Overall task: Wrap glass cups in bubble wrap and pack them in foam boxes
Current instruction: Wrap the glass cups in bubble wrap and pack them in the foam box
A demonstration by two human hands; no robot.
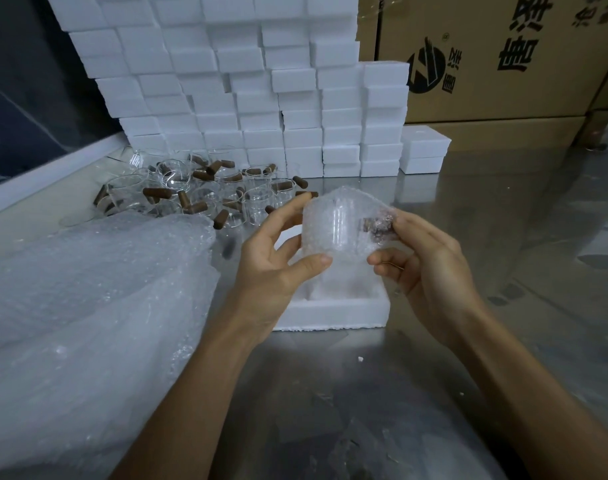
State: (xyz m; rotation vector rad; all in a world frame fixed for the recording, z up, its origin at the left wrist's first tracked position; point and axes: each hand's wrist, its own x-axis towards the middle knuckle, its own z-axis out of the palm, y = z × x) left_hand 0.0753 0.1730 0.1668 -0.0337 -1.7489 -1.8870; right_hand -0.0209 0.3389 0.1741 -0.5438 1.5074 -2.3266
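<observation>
A glass cup wrapped in bubble wrap (340, 225) is held upright between both hands, just above an open white foam box (333, 311) on the steel table. My left hand (278, 258) grips its left side, thumb at the bottom and fingers at the top. My right hand (423, 261) pinches the wrap on the right, where the cup's brown handle shows through. Behind them stands a cluster of bare glass cups with brown wooden handles (205, 192).
A thick stack of bubble wrap sheets (87, 306) fills the left of the table. A wall of closed white foam boxes (261, 98) rises at the back, with one more box (423, 150) beside it. Cardboard cartons (503, 57) stand at the back right.
</observation>
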